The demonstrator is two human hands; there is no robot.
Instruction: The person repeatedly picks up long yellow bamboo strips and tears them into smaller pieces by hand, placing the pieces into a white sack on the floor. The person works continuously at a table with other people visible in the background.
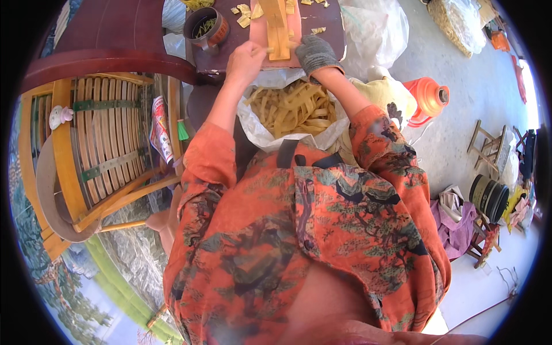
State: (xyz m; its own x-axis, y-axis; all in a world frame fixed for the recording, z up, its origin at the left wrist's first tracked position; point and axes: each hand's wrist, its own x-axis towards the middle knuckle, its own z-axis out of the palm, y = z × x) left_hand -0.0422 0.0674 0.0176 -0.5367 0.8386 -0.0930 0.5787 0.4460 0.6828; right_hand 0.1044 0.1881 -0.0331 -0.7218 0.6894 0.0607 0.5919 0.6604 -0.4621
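Observation:
My bare left hand (246, 61) is closed in a pinch at the left side of an upright wooden piece (278, 34). What it pinches is blurred and too small to name. On the other side of that wood, my right hand (317, 56) wears a dark grey knitted glove, its fingers curled in by the edge; whatever they grip is hidden. The wood stands on a pink board (259, 35) on the dark red table (230, 57). Below my wrists, a white bag (257, 127) on my lap holds many flat tan strips (293, 109).
A dark mug (207, 30) with green bits stands left on the table, near pale yellow flat pieces (244, 16). A bamboo chair (109, 132) lies to my left. At right are clear plastic (374, 29), an orange thermos (426, 99) and a small folding stool (489, 148).

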